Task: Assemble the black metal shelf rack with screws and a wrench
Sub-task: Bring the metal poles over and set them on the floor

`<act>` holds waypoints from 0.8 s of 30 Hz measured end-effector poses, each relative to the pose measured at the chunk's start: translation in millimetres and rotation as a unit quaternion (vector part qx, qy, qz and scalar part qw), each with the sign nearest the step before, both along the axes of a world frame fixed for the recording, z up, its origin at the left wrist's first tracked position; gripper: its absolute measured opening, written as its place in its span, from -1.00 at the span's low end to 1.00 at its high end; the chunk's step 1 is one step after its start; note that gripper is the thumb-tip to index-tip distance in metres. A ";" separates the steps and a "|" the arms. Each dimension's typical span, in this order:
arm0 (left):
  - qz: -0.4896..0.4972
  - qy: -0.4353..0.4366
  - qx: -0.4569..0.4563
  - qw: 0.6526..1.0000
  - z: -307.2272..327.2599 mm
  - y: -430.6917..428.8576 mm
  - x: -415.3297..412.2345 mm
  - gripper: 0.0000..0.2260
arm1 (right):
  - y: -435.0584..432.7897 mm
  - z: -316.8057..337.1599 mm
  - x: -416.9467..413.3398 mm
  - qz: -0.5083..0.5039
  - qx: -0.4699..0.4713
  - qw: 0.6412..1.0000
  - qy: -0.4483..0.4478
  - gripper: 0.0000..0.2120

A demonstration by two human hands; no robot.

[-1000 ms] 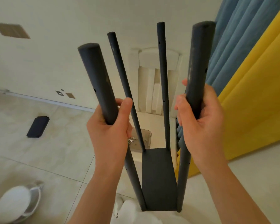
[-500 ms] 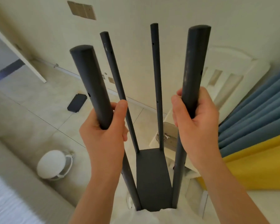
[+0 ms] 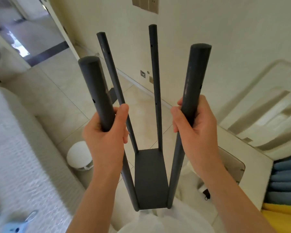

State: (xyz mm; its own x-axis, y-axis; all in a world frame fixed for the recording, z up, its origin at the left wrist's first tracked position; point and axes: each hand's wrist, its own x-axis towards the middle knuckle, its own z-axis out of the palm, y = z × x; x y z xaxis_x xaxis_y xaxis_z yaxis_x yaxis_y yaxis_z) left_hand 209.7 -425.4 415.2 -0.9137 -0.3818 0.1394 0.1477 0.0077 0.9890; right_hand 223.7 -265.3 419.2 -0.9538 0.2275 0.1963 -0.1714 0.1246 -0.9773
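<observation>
The black metal shelf rack (image 3: 150,179) is held up in front of me, its flat shelf panel low and its four round poles pointing up and away. My left hand (image 3: 106,137) grips the near left pole (image 3: 95,91). My right hand (image 3: 194,126) grips the near right pole (image 3: 194,81). The two far poles (image 3: 155,84) stand free between my hands, with small screw holes showing along them. No screws or wrench can be seen.
A white round bin (image 3: 79,157) stands on the tiled floor at lower left. A pale bed or sofa (image 3: 23,148) fills the left. A white chair (image 3: 259,105) is at right, with blue and yellow curtains (image 3: 286,185) beyond it. A doorway (image 3: 23,31) opens at top left.
The view has swung left while I carry the rack: the curtains and chair slid to the right edge, and the doorway and bed came into view. Both hands keep their grips.
</observation>
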 end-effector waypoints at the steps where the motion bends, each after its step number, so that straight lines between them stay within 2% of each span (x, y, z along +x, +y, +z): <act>1: 0.009 0.000 0.001 1.000 -3.0 -4.8 -11.4 -0.81 | -3.8 -1.5 -13.5 0.011 -0.001 1.000 -0.004 -0.85; 8: 0.059 -0.013 -0.003 0.998 -28.4 -20.6 -107.6 -0.84 | -15.1 -20.6 -124.5 0.076 0.011 0.997 -0.033 -0.86; 15: 0.131 -0.056 -0.005 0.990 -54.6 -23.5 -221.5 -0.87 | -6.2 -29.8 -259.1 0.186 0.016 0.976 -0.111 -0.80; 24: 0.068 -0.130 -0.063 0.987 -85.1 -47.9 -351.3 -0.80 | -15.4 -52.8 -401.8 0.229 0.042 0.959 -0.160 -0.75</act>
